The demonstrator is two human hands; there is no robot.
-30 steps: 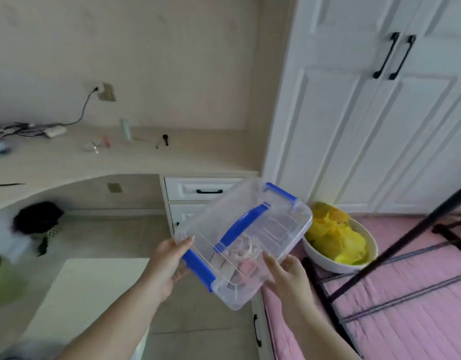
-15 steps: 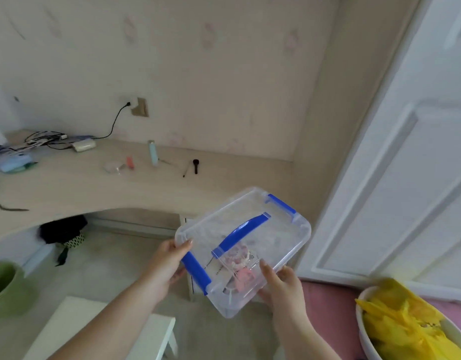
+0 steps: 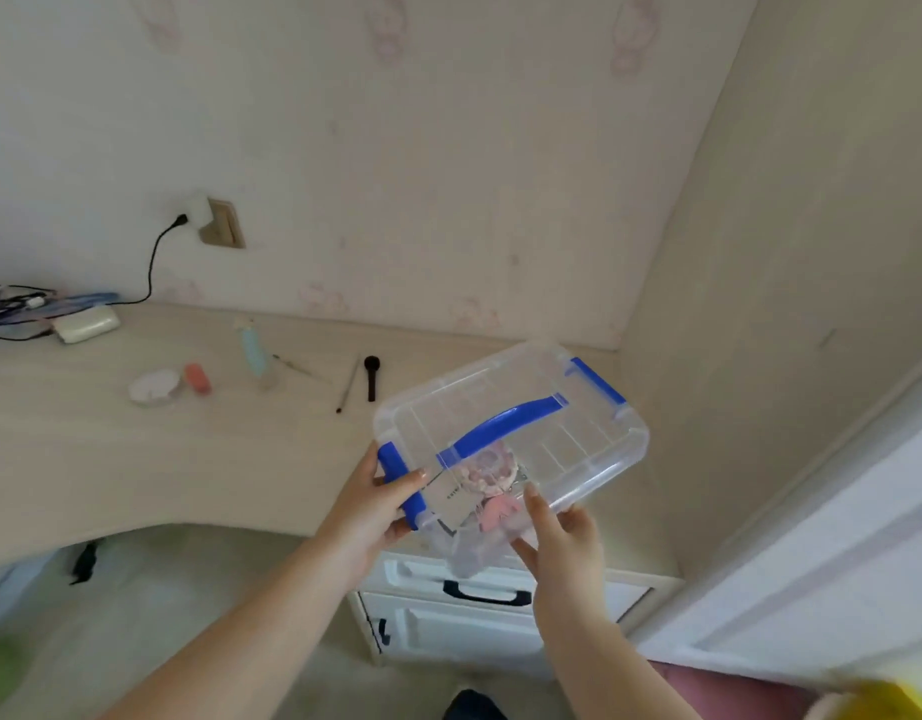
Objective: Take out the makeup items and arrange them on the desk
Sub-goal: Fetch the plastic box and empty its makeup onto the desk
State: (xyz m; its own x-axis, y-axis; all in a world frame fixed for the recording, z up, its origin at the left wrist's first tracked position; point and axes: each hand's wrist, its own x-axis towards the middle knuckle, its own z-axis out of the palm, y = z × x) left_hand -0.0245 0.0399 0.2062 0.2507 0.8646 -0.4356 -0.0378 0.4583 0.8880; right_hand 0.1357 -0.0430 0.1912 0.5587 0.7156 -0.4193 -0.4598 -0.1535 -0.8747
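Observation:
A clear plastic box with a blue handle and blue clips is held in the air over the desk's right end, its lid on. My left hand grips its near-left corner by the blue clip. My right hand holds the near-right side from below, thumb on the lid. Pink and pale items show through the plastic. On the desk lie a round clear compact, a pink item, a pale blue tube, a thin stick and a black brush.
A white charger block and tangled cables sit at the desk's back left, with a cord plugged into the wall socket. White drawers with a black handle stand under the box. A white wardrobe door is at the right.
The view has swung toward the desk. Both hands carried the box forward, so it now hangs over the desk's right end instead of in front of the drawers.

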